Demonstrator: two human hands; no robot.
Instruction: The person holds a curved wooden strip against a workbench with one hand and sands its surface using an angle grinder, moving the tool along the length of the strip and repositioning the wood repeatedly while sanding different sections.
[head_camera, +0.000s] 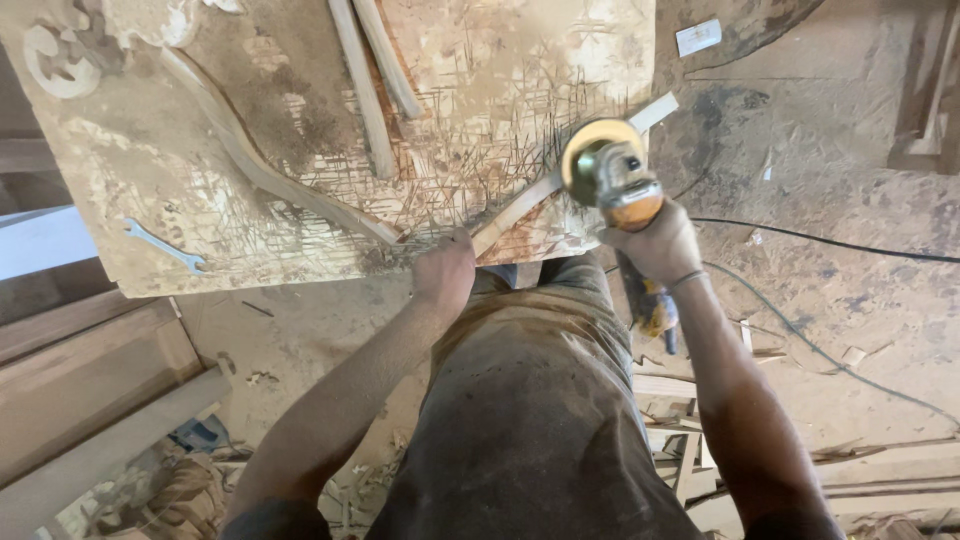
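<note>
On the scored, dust-covered wooden workbench top (300, 130), the left hand (445, 270) is clenched tight over the near end of a thin pale wooden strip (560, 180) at the bench's near edge. The right hand (660, 243) has its fingers wrapped fully around an orange-bodied angle grinder (615, 180), whose yellow sanding disc rests on that strip near the bench's right corner. A steel open-ended spanner (165, 247) lies on the bench well to the left of both hands.

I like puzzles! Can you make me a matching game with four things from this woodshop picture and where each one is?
Things:
1. angle grinder
2. spanner
3. wood strip
4. black cable

Places:
A. lying on the dusty floor
B. pressed down by the left hand at the board's edge
C. gripped in the right hand
D. lying alone on the board's left part

Pairs: 1-C, 2-D, 3-B, 4-A
</note>
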